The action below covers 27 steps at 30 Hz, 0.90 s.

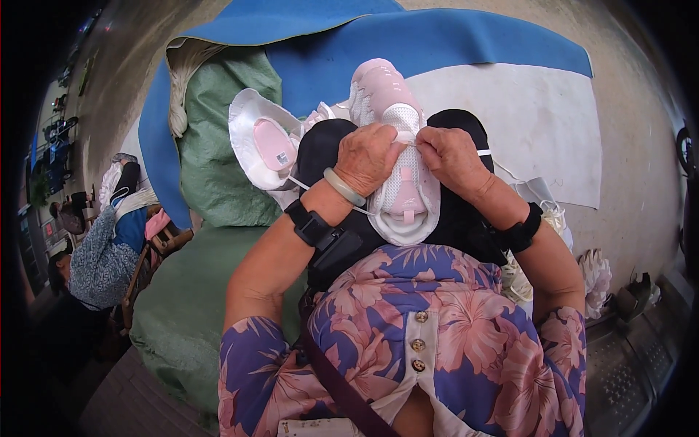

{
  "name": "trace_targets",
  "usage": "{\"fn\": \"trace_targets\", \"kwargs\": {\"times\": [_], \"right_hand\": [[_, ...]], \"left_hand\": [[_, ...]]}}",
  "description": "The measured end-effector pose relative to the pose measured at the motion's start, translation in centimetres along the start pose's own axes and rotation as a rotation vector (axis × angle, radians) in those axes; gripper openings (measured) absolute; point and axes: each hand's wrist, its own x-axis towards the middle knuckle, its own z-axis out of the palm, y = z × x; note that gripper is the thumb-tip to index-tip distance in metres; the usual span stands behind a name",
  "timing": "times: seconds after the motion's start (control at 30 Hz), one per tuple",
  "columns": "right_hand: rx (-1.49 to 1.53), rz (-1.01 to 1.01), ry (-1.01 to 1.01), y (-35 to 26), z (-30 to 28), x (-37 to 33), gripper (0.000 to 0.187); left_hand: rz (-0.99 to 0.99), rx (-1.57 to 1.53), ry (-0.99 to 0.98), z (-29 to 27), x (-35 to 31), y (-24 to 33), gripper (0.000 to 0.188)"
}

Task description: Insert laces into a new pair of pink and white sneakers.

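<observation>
A pink and white shoe upper (393, 95) rests lengthwise between my knees, its heel toward me. Over its tongue, my left hand (368, 160) and my right hand (453, 162) are close together, fingers pinched on a white shoelace (408, 142). A short stretch of the lace spans the gap between them. Loose lace ends trail out past both wrists. The fingers hide part of the eyelet rows. Just left of my knee lies another white and pink shoe upper (251, 135), with a pink patch inside it.
Full green sacks (218, 156) stand at my left. A blue sheet (437, 44) and a white sheet (539, 131) spread ahead. More white shoe uppers (557, 218) lie by my right arm. Another person (102, 247) sits at far left; a metal surface (611, 379) is lower right.
</observation>
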Motion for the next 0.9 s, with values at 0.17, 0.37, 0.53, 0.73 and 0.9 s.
{"fn": "trace_targets", "kwargs": {"times": [0.17,0.37,0.53,0.73,0.9], "right_hand": [[0.134,0.077,0.064,0.2,0.5,-0.5,0.006],[0.109,-0.040,0.073,0.1,0.8,-0.9,0.007],[0.022,-0.031,0.023,0.0,1.3,-0.1,0.009],[0.236,0.111,0.050,0.2,0.4,-1.2,0.017],[0.119,0.088,0.170,0.1,2.1,-0.8,0.012]], "left_hand": [[-0.131,-0.125,-0.099,-1.1,0.0,0.6,0.017],[-0.203,-0.226,-0.065,-1.0,-0.5,1.0,0.018],[-0.251,-0.170,-0.069,-0.7,-0.3,1.1,0.019],[-0.311,-0.235,-0.079,-0.9,-0.7,1.2,0.020],[-0.249,-0.201,-0.023,-0.6,-1.3,1.4,0.023]]}}
